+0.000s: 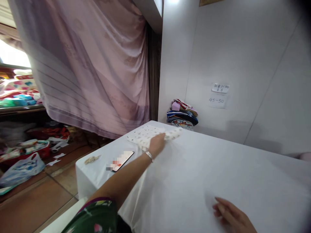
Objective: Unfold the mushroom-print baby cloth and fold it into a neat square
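My left hand (157,144), with a silver bracelet at the wrist, reaches far across the white-covered table (194,174). Its fingers are closed on a white cloth with small dark spots (143,136), which spreads out to both sides of the hand near the table's far corner. Part of the cloth is bunched and blurred to the right of the fingers. At the lower right, my right hand (230,213) hovers close over the table cover, slightly blurred. Its fingers are loosely bent and apart, with nothing seen in them.
A phone (123,160) lies left of my forearm, and a small beige bundle (91,159) is near the left edge. Behind the table stands a stack of folded fabrics (182,113) against the wall. A pink curtain (97,64) hangs at left; bags and baskets sit on the floor.
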Tool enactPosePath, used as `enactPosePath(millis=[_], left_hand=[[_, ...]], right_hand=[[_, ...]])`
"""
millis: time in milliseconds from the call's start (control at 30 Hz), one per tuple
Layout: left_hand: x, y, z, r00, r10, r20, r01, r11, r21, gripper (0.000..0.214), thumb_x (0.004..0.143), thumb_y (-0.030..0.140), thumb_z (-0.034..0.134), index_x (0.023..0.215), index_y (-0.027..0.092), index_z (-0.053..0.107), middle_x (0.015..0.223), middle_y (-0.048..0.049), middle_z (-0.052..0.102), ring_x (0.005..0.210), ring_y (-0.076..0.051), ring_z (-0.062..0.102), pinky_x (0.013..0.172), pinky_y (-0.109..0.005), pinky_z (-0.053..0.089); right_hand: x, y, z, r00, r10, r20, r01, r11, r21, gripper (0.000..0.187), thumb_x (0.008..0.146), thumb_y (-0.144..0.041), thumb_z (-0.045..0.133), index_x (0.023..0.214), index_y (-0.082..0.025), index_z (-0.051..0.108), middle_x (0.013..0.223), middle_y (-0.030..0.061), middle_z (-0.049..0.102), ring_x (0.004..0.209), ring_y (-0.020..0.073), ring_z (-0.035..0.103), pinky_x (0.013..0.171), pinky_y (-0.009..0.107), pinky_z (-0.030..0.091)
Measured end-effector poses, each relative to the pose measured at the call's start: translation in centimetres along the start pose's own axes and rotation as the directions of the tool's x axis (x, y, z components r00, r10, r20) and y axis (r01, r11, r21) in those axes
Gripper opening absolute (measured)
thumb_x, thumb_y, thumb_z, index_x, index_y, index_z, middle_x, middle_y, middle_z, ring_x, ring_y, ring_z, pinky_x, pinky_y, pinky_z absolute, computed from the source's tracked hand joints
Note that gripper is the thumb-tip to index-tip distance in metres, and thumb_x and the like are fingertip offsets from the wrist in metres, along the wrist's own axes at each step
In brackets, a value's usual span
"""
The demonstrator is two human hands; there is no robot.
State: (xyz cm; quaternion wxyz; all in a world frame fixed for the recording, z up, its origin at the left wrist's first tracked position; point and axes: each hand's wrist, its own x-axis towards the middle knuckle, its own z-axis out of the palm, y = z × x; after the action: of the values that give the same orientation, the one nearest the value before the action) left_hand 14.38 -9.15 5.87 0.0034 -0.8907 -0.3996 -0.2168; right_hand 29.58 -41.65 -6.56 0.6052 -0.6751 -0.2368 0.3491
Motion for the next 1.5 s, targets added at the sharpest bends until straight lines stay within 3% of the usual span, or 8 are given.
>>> enactPosePath(millis=[67,167,233,367,467,600,1067,1500], left_hand=[[-4.4,3.9,1.7,0.975,0.219,0.034,-0.216,0.973,-0.076,0.029,0.085,0.017,0.043,0.111,0.023,0.052,0.112,-0.0051,0.061,0.103,-0.02,0.055,0.087,-0.03,0.04],[-11.7,8.9,4.8,0.801,0.576,0.162,-0.542,0.813,-0.212,0.026,0.082,0.019,0.046,0.106,0.022,0.054,0.104,-0.0048,0.063,0.096,-0.021,0.057,0.082,-0.032,0.043],[-15.6,10.6,6.1,0.718,0.674,0.177,-0.637,0.738,-0.223,0.031,0.081,0.021,0.048,0.112,0.021,0.052,0.109,-0.0071,0.062,0.102,-0.023,0.054,0.087,-0.035,0.042],[-19.4,10.2,6.1,0.737,0.67,0.094,-0.647,0.739,-0.19,0.047,0.084,0.025,0.047,0.13,0.02,0.039,0.133,-0.0088,0.047,0.124,-0.025,0.039,0.104,-0.044,0.028],[-20.4,8.1,5.5,0.755,0.654,0.049,-0.639,0.751,-0.167,0.054,0.084,0.025,0.047,0.136,0.019,0.032,0.142,-0.0072,0.036,0.131,-0.025,0.029,0.11,-0.05,0.016],[-21.5,6.6,5.5,0.775,0.632,-0.02,-0.628,0.766,-0.139,0.059,0.081,0.019,0.048,0.138,0.022,0.03,0.142,-0.0064,0.037,0.133,-0.025,0.028,0.11,-0.055,0.016],[-21.5,6.6,6.3,0.774,0.629,-0.073,-0.634,0.767,-0.103,0.058,0.081,0.015,0.048,0.137,0.021,0.033,0.14,-0.007,0.041,0.131,-0.024,0.031,0.109,-0.056,0.019],[-21.2,6.7,6.3,0.777,0.626,-0.056,-0.626,0.762,-0.168,0.058,0.08,0.013,0.048,0.136,0.021,0.034,0.139,-0.0068,0.041,0.13,-0.024,0.032,0.109,-0.057,0.019]], right_hand=[[0.7,-1.4,0.5,0.996,0.085,0.02,-0.087,0.963,0.253,0.061,0.061,-0.058,0.069,0.111,-0.024,0.06,0.102,0.0096,0.068,0.093,0.0273,0.064,0.078,0.039,0.053],[1.5,-2.4,0.7,0.984,0.122,0.128,-0.173,0.803,0.571,0.064,0.071,-0.062,0.058,0.121,-0.023,0.051,0.119,0.0115,0.06,0.11,0.028,0.056,0.087,0.043,0.05],[1.6,-2.2,0.4,0.984,0.149,0.097,-0.176,0.735,0.655,0.056,0.077,-0.052,0.059,0.123,-0.022,0.049,0.123,0.0103,0.058,0.113,0.0262,0.054,0.088,0.04,0.051],[1.2,-0.3,-0.2,0.988,0.143,0.056,-0.141,0.704,0.696,0.057,0.076,-0.023,0.067,0.128,-0.022,0.044,0.121,0.006,0.06,0.11,0.0209,0.056,0.089,0.033,0.052],[1.1,0.4,-0.2,0.993,0.103,0.062,-0.116,0.686,0.719,0.057,0.077,-0.018,0.065,0.129,-0.022,0.044,0.12,0.0059,0.06,0.109,0.0214,0.057,0.09,0.037,0.051],[1.5,0.2,0.1,0.993,0.075,0.087,-0.115,0.644,0.756,0.057,0.077,-0.017,0.065,0.13,-0.022,0.043,0.124,0.0061,0.058,0.113,0.0223,0.054,0.093,0.041,0.049],[2.1,-0.1,0.7,0.992,0.094,0.085,-0.125,0.614,0.779,0.058,0.075,-0.017,0.069,0.127,-0.019,0.046,0.121,0.0063,0.06,0.111,0.0219,0.056,0.092,0.037,0.051],[1.1,-0.5,-0.2,0.984,0.05,0.17,-0.166,0.592,0.789,0.057,0.083,-0.026,0.061,0.134,-0.021,0.038,0.126,0.0065,0.056,0.116,0.0206,0.051,0.097,0.038,0.046]])
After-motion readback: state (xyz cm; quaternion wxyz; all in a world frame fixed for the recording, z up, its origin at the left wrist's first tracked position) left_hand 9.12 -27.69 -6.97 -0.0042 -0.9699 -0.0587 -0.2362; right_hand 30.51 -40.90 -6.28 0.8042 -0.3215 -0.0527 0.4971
